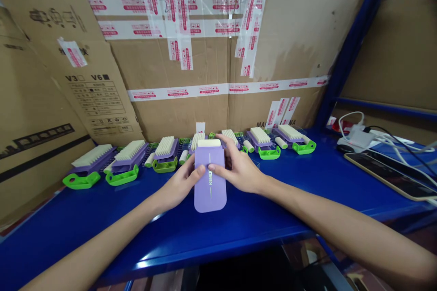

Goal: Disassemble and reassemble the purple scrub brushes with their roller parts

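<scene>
Both my hands hold a purple brush-like case (210, 186) with a white top edge and the lettering KEMEI, upright above the blue shelf (293, 200). My left hand (179, 186) grips its left side, thumb on the front. My right hand (239, 168) grips its right side, thumb on the front, fingers curled behind. Behind the case runs a row of several purple brushes with white bristles and green handles, such as the brush (127, 161) on the left and the brush (264, 142) on the right.
Taped cardboard boxes (205, 77) wall off the back and left. At the right lie a dark tablet (389, 173), a white charger with cables (358, 138) and a blue rack post (348, 50). The shelf's front edge is near my forearms.
</scene>
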{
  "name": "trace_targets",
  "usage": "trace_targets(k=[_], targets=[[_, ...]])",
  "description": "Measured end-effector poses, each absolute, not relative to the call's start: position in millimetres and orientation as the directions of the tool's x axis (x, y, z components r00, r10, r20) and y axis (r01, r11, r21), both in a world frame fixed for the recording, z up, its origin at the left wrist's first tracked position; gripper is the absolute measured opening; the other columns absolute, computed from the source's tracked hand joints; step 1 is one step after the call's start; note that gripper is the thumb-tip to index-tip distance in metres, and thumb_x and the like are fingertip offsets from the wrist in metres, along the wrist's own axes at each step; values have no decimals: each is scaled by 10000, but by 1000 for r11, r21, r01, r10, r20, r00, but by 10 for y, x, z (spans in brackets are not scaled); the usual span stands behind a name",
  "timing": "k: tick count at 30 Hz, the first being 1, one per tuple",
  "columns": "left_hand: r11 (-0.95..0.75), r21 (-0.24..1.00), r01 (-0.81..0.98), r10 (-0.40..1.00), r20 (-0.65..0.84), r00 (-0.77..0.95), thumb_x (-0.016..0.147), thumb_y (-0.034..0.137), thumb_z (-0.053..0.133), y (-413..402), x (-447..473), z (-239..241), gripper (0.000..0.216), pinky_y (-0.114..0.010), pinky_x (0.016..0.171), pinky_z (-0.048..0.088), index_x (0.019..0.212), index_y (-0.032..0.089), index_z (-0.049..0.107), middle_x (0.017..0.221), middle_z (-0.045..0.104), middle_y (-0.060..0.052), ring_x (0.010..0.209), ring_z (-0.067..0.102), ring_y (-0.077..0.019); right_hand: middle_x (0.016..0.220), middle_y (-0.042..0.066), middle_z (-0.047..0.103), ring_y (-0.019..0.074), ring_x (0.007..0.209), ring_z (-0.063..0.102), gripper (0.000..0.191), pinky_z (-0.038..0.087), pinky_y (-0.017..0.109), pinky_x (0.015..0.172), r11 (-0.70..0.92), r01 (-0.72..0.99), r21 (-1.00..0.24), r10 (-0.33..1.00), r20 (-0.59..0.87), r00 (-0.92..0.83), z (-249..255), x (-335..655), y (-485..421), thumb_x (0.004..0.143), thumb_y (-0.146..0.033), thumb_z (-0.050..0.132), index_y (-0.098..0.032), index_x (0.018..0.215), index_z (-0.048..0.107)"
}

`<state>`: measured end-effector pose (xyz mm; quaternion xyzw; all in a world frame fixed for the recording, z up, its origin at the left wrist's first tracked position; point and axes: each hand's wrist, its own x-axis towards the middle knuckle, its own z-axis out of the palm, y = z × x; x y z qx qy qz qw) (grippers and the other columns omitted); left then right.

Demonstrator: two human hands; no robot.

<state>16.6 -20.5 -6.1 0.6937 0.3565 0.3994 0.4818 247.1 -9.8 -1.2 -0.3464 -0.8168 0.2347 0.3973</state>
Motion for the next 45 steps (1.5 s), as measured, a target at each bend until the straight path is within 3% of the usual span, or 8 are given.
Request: trace_targets(k=[8, 13, 18, 23, 28, 35, 40, 45], targets=[[-281, 954, 104, 876, 210, 435, 929, 789, 663, -208, 90, -83, 875, -375, 896, 629, 1583, 230, 503, 1427, 701, -168, 1139, 742, -327, 975, 21, 683, 214, 778, 677, 524, 543, 366, 661, 644, 259, -720, 754, 538, -376, -55, 2457, -62, 991, -603, 711, -264, 1280, 434], [-165, 984, 62, 899, 124, 419, 899, 833, 659, -167, 42, -158, 930, -358, 768, 629, 1602, 248, 490, 1265, 764, -162, 1029, 763, -315, 1023, 27, 685, 209, 833, 670, 491, 533, 350, 684, 660, 199, -724, 733, 564, -380, -25, 2458, -90, 991, -589, 718, -257, 1280, 501], [-81, 987, -139, 861, 139, 489, 909, 837, 639, -188, 74, -113, 860, -406, 808, 660, 1563, 291, 523, 1194, 789, -138, 1020, 786, -324, 1063, 48, 661, 216, 895, 643, 465, 538, 358, 731, 688, 140, -712, 714, 631, -302, -14, 2450, -86, 1007, -567, 701, -242, 1279, 509], [71, 980, -188, 796, 58, 602, 981, 815, 533, -161, 56, -22, 718, -298, 566, 617, 1314, 205, 715, 1029, 798, -155, 890, 798, -302, 1149, 71, 622, 219, 959, 621, 491, 549, 370, 781, 761, 103, -641, 648, 740, -180, 13, 2494, -34, 1035, -549, 670, -241, 1353, 460], [113, 962, -248, 798, 60, 600, 992, 763, 585, -112, 40, 21, 666, -336, 690, 675, 1271, 183, 757, 1160, 785, -164, 860, 784, -247, 1178, 70, 567, 208, 957, 593, 511, 564, 351, 748, 781, 56, -622, 618, 755, -220, 18, 2540, 11, 1043, -531, 669, -261, 1385, 402], [-223, 943, -245, 923, 286, 258, 792, 508, 941, -98, 58, 44, 607, -369, 739, 688, 1262, 252, 656, 1150, 710, -73, 978, 715, -246, 1251, 98, 534, 232, 1001, 596, 625, 598, 397, 803, 741, 36, -671, 631, 677, -379, 28, 2535, -24, 998, -557, 717, -275, 1439, 375], [-551, 827, 114, 833, 552, 25, 642, 399, 1018, -91, 32, 103, 766, -317, 856, 617, 1246, 273, 565, 1205, 615, -25, 1041, 649, -199, 1247, 99, 530, 195, 869, 594, 704, 589, 372, 693, 707, 2, -707, 656, 654, -377, 22, 2540, -34, 990, -677, 658, -276, 1470, 337], [-660, 639, 395, 719, 690, 86, 670, 386, 968, -91, 35, 96, 729, -406, 986, 573, 1251, 275, 540, 1247, 598, -35, 1119, 634, -240, 918, -27, 525, 116, 604, 531, 515, 499, 291, 542, 555, -24, -831, 775, 528, -346, 10, 2523, -7, 1063, -628, 561, -292, 1414, 393]])
